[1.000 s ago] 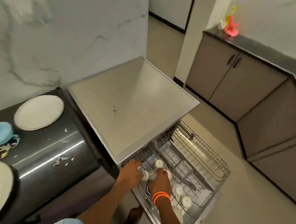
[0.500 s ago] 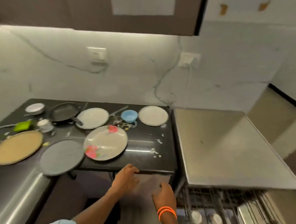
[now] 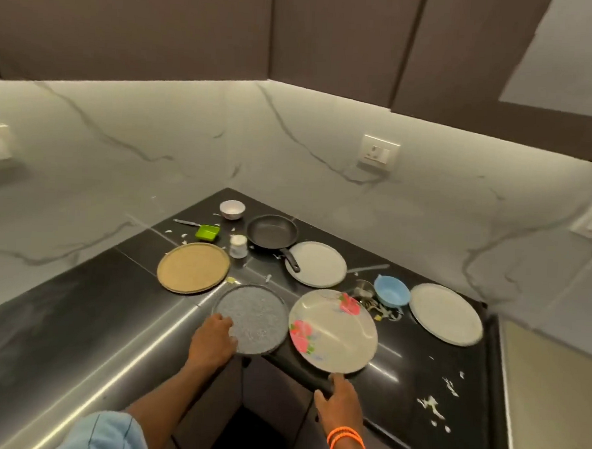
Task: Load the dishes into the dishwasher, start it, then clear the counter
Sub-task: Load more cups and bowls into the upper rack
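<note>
A person's left hand (image 3: 213,340) grips the near-left rim of a speckled grey plate (image 3: 251,318) at the front edge of the black table (image 3: 417,375), its fingers curled over the rim. The right hand (image 3: 342,400), with orange bands (image 3: 346,437) at the wrist, reaches to the near edge of a floral plate (image 3: 333,330) lying just beside the grey one; its fingers are stretched out and a fingertip touches the rim. Behind the two plates lie a round tan plate (image 3: 193,267), a black frying pan (image 3: 272,235) whose handle overlaps a white plate (image 3: 316,264), a blue bowl (image 3: 391,291) and a second white plate (image 3: 446,314) at the far right. A green square dish (image 3: 207,232), a small white jar (image 3: 238,246) and a small steel bowl (image 3: 232,209) stand farther back, near the marble wall (image 3: 326,150). White scraps (image 3: 431,403) dot the table at the right.
</note>
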{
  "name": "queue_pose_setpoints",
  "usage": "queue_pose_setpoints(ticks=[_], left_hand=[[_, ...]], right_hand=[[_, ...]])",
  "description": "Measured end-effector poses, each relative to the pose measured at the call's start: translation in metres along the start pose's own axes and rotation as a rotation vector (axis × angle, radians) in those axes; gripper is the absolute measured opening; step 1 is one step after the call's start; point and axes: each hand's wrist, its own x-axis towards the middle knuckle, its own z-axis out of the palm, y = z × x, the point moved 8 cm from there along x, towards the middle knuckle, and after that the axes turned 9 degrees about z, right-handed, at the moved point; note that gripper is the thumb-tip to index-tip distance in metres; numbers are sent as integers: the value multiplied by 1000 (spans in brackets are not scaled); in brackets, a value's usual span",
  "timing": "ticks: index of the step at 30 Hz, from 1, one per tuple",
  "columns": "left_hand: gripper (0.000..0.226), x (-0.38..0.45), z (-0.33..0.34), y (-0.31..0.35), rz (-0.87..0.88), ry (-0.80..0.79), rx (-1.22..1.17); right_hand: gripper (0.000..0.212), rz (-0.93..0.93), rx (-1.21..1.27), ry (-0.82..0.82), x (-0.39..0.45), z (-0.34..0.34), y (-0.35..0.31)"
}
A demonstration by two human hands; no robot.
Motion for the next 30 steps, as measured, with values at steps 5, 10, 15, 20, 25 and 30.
queue_pose_setpoints(ticks=[5,10,15,20,25,30], left_hand=[[30,54,-21,-96,-224,12,42],[51,90,-19,-138,-304,-195,18],[62,120,-29,-136,-284,-253,73],[46,137,-29,-130,-296,-295,131],[46,148,-31,-128,-304,-352,162],[31,160,-29,-126,-286,-332,163]], right_hand=[[44,-55,24,41,41,35,-69],[25,-136,53,45,73,60,-144],[29,-236,25,-8,107,81,-221],[30,-323,-74,-106,154,110,-287],[40,-340,-218,-176,207,141,-348],[52,-486,-311,-138,235,161,-408]])
